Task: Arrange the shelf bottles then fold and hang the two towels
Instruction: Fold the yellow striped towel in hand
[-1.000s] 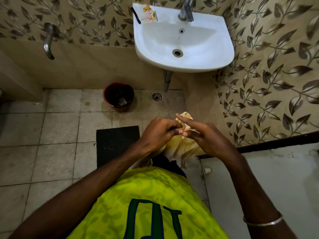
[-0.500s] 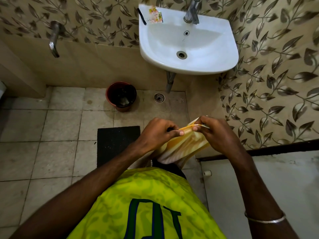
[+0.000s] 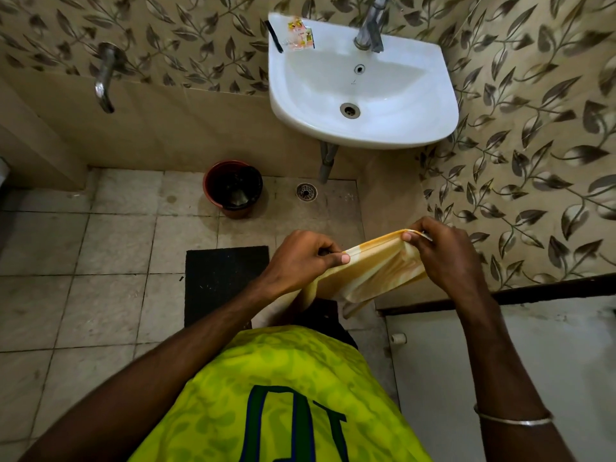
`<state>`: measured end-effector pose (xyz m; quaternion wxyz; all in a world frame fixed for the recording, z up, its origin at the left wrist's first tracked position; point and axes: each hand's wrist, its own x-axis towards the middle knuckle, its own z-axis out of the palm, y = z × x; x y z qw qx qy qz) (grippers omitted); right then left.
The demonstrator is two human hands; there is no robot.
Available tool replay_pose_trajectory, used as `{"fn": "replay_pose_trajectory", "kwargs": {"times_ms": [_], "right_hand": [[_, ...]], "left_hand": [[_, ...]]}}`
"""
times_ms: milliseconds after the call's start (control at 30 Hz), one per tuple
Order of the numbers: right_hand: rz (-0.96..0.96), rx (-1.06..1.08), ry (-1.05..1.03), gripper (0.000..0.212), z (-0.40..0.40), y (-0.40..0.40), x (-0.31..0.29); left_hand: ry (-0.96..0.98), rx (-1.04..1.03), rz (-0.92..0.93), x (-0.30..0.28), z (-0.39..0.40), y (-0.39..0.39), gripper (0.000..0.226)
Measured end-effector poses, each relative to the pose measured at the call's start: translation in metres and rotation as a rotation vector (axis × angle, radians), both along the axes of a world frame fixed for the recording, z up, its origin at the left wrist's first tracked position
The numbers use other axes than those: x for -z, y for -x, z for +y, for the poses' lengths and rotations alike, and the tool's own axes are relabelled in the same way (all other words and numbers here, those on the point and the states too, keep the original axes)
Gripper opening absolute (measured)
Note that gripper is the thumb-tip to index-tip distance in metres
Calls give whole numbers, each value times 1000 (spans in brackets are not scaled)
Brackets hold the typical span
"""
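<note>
- One yellow-and-white towel (image 3: 373,275) is stretched between two hands, in front of the sink (image 3: 363,91) and below it.
- The left hand (image 3: 300,258) pinches the towel's top edge, fingers curled, thumb pressed on the cloth.
- The right hand (image 3: 446,251) grips the other end of that edge, fingers curled round the hem.
- One black mat (image 3: 220,278) lies on the floor, nearer than the sink and to its left.
- One dark bucket (image 3: 233,188) stands below the sink's left side.
- One floor drain (image 3: 306,191) sits under the sink.
</note>
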<state>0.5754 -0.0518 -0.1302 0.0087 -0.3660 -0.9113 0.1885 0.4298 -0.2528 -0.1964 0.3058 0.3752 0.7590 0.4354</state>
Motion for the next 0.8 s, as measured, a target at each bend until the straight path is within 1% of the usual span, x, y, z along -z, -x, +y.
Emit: {"fn": "replay_pose_trajectory", "kwargs": {"times_ms": [67,100,167,233,300,333,367,433,500,567,600,667,733,800], "right_hand": [[6,-33,44,16,-5,1,1],[26,-73,100,20,-8,2,-1],[49,-192,258,41,-18,2,-4],[14,-325,379,62,-30,4,-2],[-30,-417,471,70,-39,6,2],[-35,-445,509,69,-41,8,4],[-33,-463,532,63,-42,9,5],[-33,-478,554,44,-41,10,5],[-44,-464,493,23,-39,10,7],[-47,-425,440,8,-37,9,8],[-48,-412,421,5,-35,9,8],[-42,-406,374,8,-32,8,7],[-26,-396,338,3,-27,6,6],[-10,-362,313,3,-20,2,5]], "left_hand": [[-16,-14,-9,0,2,-2,18],[-26,-18,-6,0,3,-3,17],[-51,-16,-5,-3,4,-5,15],[-70,14,8,-6,5,-6,12],[-80,58,39,-8,6,-7,11],[-87,76,51,-8,5,-8,11],[-96,92,53,-8,4,-8,11],[-99,119,50,-7,3,-9,13],[-82,130,55,-8,1,-9,13],[-61,119,27,-9,0,-8,15],[-51,111,4,-9,0,-8,16],[-39,105,-15,-10,0,-8,19],[-25,103,7,-9,0,-9,20],[-12,104,26,-7,-1,-8,21]]}}
